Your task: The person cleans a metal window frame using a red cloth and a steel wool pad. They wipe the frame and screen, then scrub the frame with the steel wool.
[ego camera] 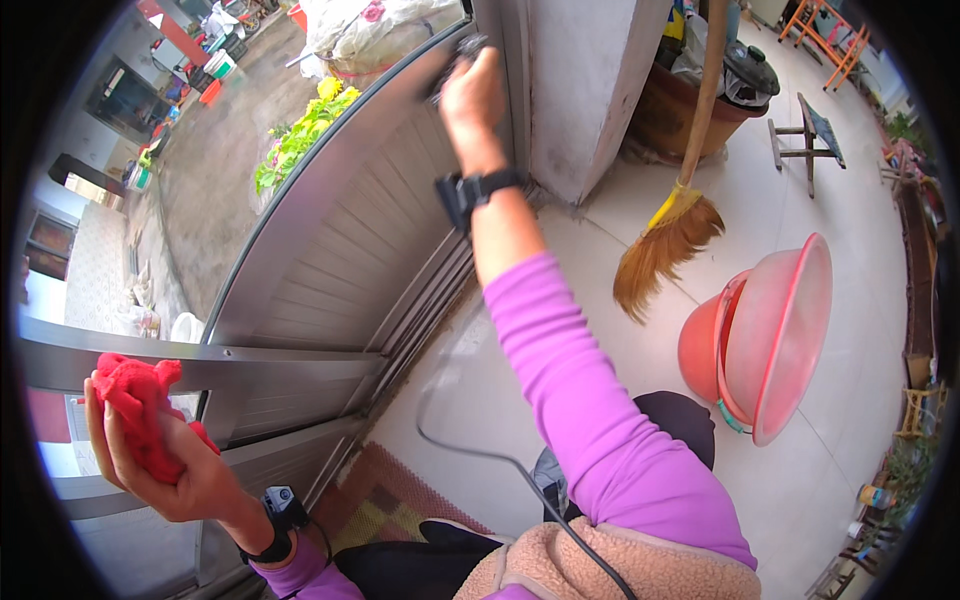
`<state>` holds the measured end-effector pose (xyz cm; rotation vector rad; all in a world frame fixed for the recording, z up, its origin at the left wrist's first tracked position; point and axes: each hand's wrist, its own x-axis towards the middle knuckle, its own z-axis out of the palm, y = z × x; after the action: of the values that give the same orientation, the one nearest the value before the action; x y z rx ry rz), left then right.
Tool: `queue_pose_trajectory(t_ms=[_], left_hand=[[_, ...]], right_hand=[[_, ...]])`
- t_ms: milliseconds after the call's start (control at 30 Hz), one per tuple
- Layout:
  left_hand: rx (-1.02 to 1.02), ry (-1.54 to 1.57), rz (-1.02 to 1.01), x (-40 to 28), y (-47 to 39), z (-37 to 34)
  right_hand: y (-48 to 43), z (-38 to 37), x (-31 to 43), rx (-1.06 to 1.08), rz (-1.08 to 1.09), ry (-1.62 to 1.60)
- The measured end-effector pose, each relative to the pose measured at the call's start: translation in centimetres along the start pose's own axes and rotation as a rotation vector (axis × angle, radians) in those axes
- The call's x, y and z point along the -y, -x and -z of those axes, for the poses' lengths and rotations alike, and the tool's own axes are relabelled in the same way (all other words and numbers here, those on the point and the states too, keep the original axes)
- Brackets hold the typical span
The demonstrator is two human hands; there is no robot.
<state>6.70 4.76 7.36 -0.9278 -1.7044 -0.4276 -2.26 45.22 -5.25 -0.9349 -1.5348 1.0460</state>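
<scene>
My left hand [169, 465] is raised at the lower left, its fingers around a bunched red cloth [142, 420] beside the metal frame of the sliding door. A strapped device sits on that wrist. Farther up, my right hand [476, 90] grips a dark, shiny object [471, 49], blurred and too unclear to name, against the upper part of the metal door panel [337, 255]. A black strap with a device circles the right wrist. Yellow flowers with green leaves [311, 124] show through the glass above the panel.
A straw broom [660, 247] leans at the upper right near a brown tub [682, 112]. Pink and red plastic basins [780, 337] stand tilted on the tiled floor, with a small folding stool [810, 142] beyond. A black cable [480, 452] crosses before my body; a patterned mat [397, 499] lies by the door track.
</scene>
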Motion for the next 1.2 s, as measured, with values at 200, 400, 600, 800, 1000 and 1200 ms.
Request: queue_pose_trajectory(t_ms=[200,400,600,800,1000,1200], left_hand=[[0.046,0.015,-0.014,-2.1,0.1,-1.4],[0.050,0.001,-0.005,-1.7,1.1,-2.0],[0.125,-0.031,-0.106,-1.6,0.9,-1.9],[0.072,-0.025,-0.036,-2.3,1.1,-2.8],[0.145,-0.030,-0.100,-2.0,1.3,-3.4],[0.040,-0.065,-0.029,-1.6,1.7,-4.1]], right_hand=[[12.1,-1.6,-0.1,0.137,0.384,-0.010],[7.3,-4.4,-1.3,-0.042,0.251,-0.078],[-2.0,-1.5,-1.7,-0.125,0.118,-0.117],[9.6,-1.7,0.3,0.154,0.237,-0.163],[-2.1,-1.9,-3.0,-0.073,0.098,-0.137],[6.5,-1.5,-1.2,0.114,0.138,-0.207]])
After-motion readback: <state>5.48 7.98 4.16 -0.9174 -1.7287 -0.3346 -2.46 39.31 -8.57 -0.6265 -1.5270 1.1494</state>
